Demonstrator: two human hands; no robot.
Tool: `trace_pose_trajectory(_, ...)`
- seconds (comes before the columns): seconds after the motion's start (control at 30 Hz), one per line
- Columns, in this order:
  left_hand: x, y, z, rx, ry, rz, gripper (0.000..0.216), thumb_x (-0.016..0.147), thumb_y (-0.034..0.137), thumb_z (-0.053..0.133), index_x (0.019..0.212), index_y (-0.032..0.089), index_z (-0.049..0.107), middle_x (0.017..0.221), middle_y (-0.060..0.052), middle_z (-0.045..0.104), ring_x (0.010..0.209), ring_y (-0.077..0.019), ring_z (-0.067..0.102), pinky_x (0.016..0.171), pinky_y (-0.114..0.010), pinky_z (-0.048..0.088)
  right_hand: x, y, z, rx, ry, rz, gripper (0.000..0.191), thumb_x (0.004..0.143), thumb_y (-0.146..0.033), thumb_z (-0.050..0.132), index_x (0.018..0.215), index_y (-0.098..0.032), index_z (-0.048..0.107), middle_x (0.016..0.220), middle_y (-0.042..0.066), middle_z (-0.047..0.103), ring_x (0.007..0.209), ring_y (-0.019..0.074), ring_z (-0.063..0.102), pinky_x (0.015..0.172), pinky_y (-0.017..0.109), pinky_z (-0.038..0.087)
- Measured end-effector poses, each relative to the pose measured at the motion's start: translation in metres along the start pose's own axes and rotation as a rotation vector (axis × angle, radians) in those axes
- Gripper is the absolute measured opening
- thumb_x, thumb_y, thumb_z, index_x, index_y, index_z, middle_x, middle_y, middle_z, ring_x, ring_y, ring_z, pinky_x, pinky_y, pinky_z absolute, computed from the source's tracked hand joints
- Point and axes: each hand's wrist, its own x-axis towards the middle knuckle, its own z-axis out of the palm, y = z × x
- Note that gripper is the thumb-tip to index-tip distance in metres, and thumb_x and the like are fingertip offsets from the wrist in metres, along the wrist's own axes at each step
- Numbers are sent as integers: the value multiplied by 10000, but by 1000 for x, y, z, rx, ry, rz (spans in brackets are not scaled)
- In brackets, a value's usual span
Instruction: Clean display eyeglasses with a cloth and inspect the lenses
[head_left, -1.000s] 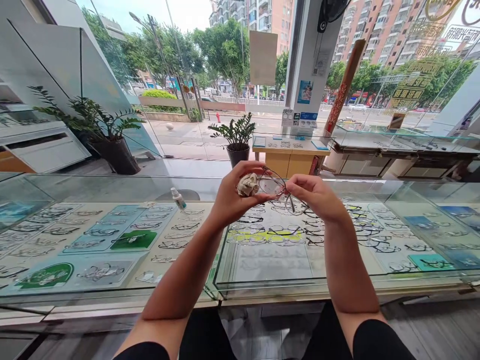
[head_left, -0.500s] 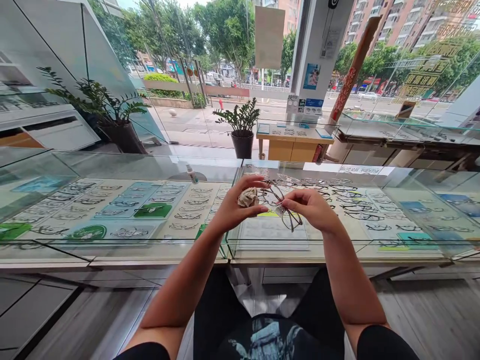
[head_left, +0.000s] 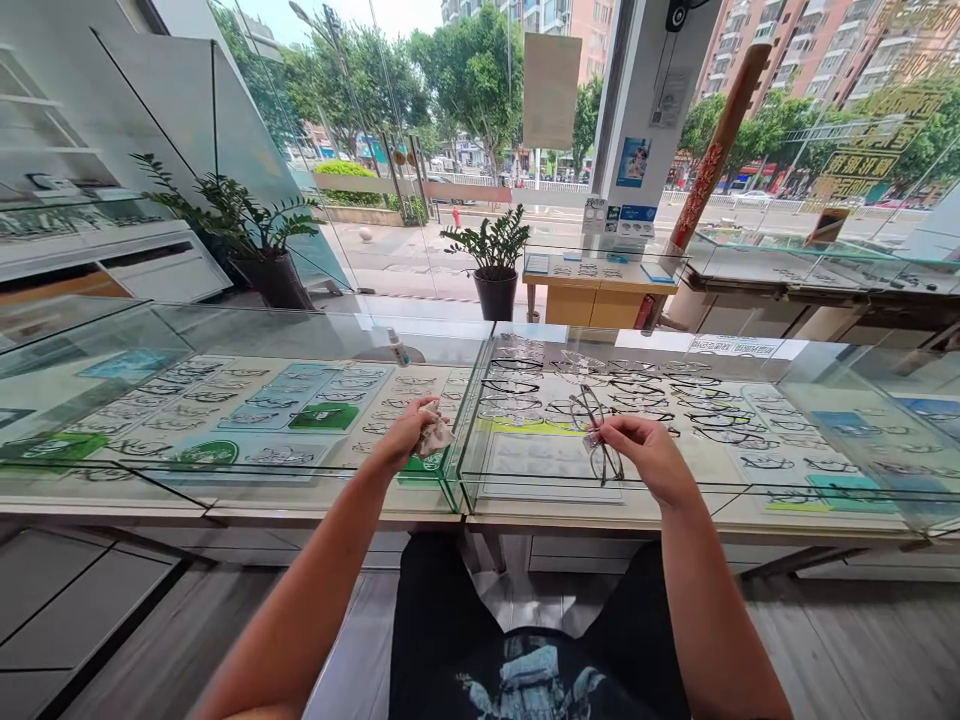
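Observation:
A pair of thin-framed eyeglasses [head_left: 587, 408] is pinched between the thumb and fingers of my right hand [head_left: 646, 452], held up over the glass counter with one lens above the other. My left hand [head_left: 405, 436] is closed on a crumpled pale cloth [head_left: 436, 434], apart from the glasses and to their left. Part of the cloth hangs out past the fingers. A small white spray bottle [head_left: 396, 347] stands on the counter top beyond my left hand.
The glass display counter [head_left: 480, 400] runs across in front of me, with rows of eyeglasses [head_left: 716, 425] inside. Behind it stand a potted plant [head_left: 495, 290] and a small wooden table [head_left: 592, 298]. My legs are close to the counter's front.
My left hand has moved away to the left and lower with the cloth, off the glasses. My right hand still holds them, slightly lower and farther right. The view has shifted a little.

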Motion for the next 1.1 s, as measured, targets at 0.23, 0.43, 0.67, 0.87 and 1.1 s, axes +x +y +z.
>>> trace_pose_trajectory(0.23, 19, -9, -31, 219, 62, 204, 618, 672, 468, 793, 1212, 212, 633, 1322, -154, 777, 1236, -333, 742, 1025, -436, 604, -4, 1, -6, 11, 27, 22, 482, 802, -705, 923, 879, -231, 874, 1032, 125, 881, 1075, 319, 792, 986, 440, 607)
trace_pose_trajectory(0.43, 0, -7, -64, 524, 39, 313, 691, 692, 723, 851, 1148, 211, 774, 1266, -155, 813, 1195, -394, 766, 1031, -489, 627, -7, 5, -9, 20, 32, 36, 487, 779, -713, 934, 859, -236, 877, 1000, 126, 886, 1035, 325, 806, 1016, 473, 611)
trace_pose_trajectory(0.67, 5, 8, -61, 812, -83, 432, 761, 789, 828, 709, 1270, 247, 813, 1449, -163, 781, 1366, -424, 698, 1096, -478, 574, -5, 2, -3, 8, 12, 34, 473, 787, -702, 937, 884, -241, 895, 1040, 130, 889, 1119, 340, 805, 1038, 476, 621)
trace_pose_trajectory(0.87, 16, 29, -51, 917, -206, 364, 509, 735, 738, 712, 926, 285, 844, 1009, -116, 862, 1014, -390, 765, 885, -419, 544, -6, 2, -2, 3, -4, 25, 471, 799, -704, 931, 897, -245, 897, 1053, 132, 891, 1148, 350, 807, 1063, 491, 617)
trace_pose_trajectory(1.1, 4, 46, -43, 868, -7, 483, 479, 902, 721, 566, 922, 268, 718, 878, -105, 790, 838, -344, 690, 792, -386, 476, -7, 3, -2, 5, -1, 34, 499, 782, -729, 928, 857, -238, 884, 1055, 138, 893, 1133, 352, 807, 1046, 486, 611)
